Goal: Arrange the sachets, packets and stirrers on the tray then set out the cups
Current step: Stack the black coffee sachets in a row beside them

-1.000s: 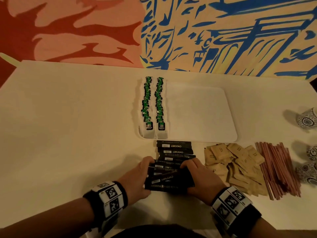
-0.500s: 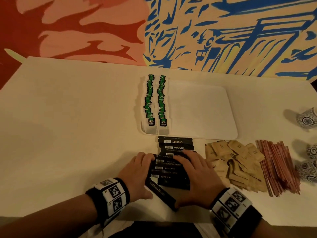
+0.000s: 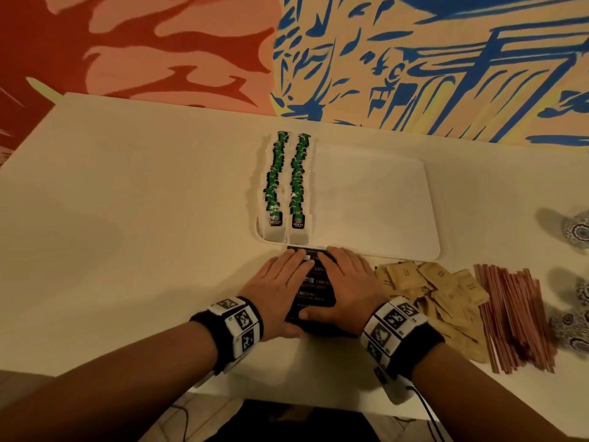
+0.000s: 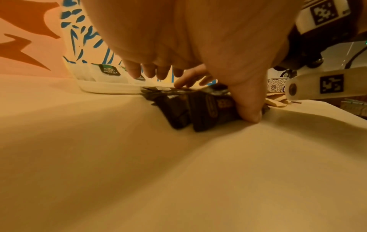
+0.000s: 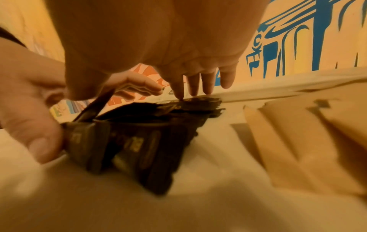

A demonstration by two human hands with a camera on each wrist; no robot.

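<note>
Presently: black coffee sachets [image 3: 314,290] — stack, on table [image 3: 134,218]
Left hand [image 3: 276,290] and right hand [image 3: 348,283] flank it — each grip spread, fingers straight, thumbs pressing its near edge, beside white tray [image 3: 376,199].

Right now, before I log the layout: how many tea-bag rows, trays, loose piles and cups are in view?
Green tea bag rows: 2
Tray: 1
Loose piles: 3 (black sachets, brown packets, stirrers)
Patterned cups: 3, cut by the frame edge
Total: 9

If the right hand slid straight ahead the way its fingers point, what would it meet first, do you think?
Probably the tray: the right hand lies flat on the black packets, fingertips almost at the tray's near rim.
</note>
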